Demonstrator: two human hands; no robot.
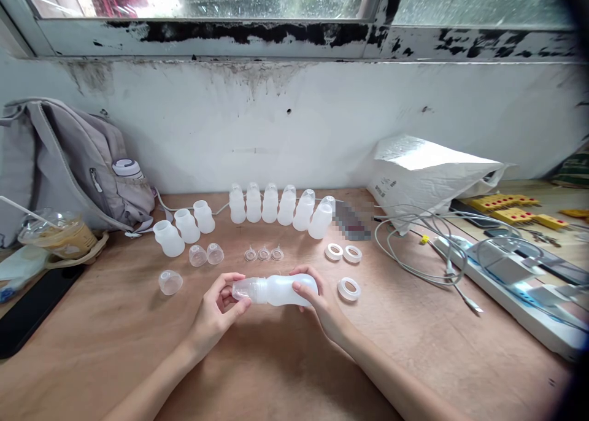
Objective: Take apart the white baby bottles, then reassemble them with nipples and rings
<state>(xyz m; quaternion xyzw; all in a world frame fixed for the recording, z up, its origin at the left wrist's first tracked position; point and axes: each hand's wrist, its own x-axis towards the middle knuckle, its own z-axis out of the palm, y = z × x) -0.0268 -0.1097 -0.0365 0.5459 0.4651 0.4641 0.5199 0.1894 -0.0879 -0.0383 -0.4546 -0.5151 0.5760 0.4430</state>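
A frosted baby bottle with a clear cap lies sideways between my two hands, above the table. My left hand has its fingers closed round the capped end. At the bottle's base, my right hand grips the body. Beyond my hands, three clear nipples stand in a row. Three white collar rings lie to the right. To the left are loose clear caps and three open bottle bodies. Several capped bottles stand upright along the back.
On the left are a grey backpack, an iced drink cup and a black phone. On the right are a white plastic bag, tangled cables, a power strip and yellow blocks.
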